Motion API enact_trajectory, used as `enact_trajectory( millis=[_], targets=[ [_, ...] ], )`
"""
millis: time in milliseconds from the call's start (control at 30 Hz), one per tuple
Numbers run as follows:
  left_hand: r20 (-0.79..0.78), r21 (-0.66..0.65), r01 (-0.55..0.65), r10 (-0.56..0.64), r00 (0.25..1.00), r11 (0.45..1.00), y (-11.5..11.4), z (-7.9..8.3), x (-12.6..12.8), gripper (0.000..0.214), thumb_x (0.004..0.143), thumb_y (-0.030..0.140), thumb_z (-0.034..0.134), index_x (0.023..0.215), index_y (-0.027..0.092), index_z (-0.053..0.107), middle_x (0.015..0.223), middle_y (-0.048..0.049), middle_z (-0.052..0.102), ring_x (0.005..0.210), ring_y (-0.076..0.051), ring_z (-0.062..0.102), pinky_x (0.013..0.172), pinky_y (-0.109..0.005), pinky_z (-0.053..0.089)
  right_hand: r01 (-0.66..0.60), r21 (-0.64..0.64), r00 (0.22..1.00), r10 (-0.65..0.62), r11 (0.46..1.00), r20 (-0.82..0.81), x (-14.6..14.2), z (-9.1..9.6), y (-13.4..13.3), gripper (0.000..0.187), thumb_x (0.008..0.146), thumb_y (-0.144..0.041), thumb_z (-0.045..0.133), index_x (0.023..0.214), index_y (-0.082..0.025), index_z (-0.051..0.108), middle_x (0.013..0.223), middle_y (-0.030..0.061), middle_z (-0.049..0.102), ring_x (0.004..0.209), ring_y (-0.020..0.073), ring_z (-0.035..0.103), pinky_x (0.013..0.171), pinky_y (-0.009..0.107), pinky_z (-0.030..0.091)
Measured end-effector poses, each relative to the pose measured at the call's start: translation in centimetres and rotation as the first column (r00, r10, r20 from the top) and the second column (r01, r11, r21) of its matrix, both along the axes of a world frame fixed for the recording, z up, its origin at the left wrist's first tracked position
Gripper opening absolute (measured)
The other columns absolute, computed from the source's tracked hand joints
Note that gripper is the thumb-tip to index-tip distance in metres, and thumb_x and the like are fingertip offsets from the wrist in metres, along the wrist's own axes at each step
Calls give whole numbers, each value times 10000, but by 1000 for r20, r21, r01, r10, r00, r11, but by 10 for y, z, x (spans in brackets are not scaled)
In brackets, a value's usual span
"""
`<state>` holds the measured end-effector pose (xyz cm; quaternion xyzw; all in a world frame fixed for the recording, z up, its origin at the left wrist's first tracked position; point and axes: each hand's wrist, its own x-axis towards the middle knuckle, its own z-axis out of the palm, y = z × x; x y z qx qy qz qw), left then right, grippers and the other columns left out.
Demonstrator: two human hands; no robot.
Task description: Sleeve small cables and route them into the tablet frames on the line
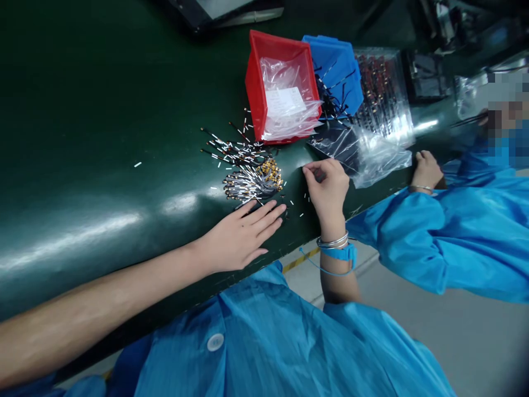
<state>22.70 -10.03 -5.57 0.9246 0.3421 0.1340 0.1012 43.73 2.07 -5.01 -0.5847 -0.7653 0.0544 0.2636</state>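
Observation:
My left hand (242, 236) lies flat on the dark green table (103, 138), fingers stretched out, their tips touching the near edge of a pile of thin wired parts (248, 176) with white sleeves and gold ends. My right hand (328, 187) rests on the table just right of the pile. Its fingers are curled with thumb and forefinger pinched together; what they hold is too small to name. A blue wrist strap and silver bangles (336, 245) circle that wrist.
A red bin (256, 82) with a clear bag inside stands behind the pile, a blue bin (339, 66) beside it. Clear plastic bags (372, 149) of parts lie right of them. A co-worker in a blue coat (454, 231) has a hand (425, 171) on the table.

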Motion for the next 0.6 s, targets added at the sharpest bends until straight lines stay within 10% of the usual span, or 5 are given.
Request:
enact_trajectory(
  millis=[367,600],
  targets=[
    [-23,68,12,-11,1000,998,-2,0,2,501,962,412,431,1317,81,552,1413,-142,510,1338,-277,438,1071,-389,326,-90,-78,988,79,993,-132,-18,14,-91,87,853,-192,609,787,-214,662,750,4,652,681,144,561,572,290,437],
    [-41,39,23,-22,999,999,-1,2,2,518,960,401,441,1343,62,520,1422,-149,496,1345,-279,428,1068,-392,326,-19,-31,999,18,999,-46,-26,5,-96,96,842,-187,607,760,-218,648,721,3,642,706,158,561,621,309,448]
  ],
)
